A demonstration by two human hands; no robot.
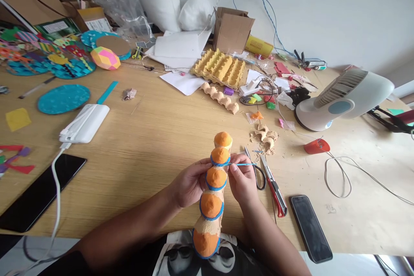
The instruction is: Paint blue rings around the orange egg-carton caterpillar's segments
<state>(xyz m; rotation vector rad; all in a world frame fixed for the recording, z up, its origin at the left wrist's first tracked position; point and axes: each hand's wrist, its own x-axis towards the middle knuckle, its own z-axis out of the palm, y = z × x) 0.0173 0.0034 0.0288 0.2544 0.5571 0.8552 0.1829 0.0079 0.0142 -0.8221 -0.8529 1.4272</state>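
The egg-carton row (211, 189), five orange bumps ringed in blue, was held over the near edge of the tabletop (155, 138), pointing away from the person. The left hand (190, 185) had its grip clenched on the row's left side; the right hand (242, 183) pinched a thin blue band (246, 164) at the second bump from the far end. Scissors (257, 172) and a red knife (274, 189) lay just beside it

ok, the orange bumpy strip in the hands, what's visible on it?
The egg-carton strip: five pulp domes in a row, tops painted orange, tan between, blue bands ringing the four nearer ones. Held lengthways, pointing away from the person, over the table edge. The left hand grips its left side; the right hand, at its right side, pinches a blue strand off the second-farthest dome.
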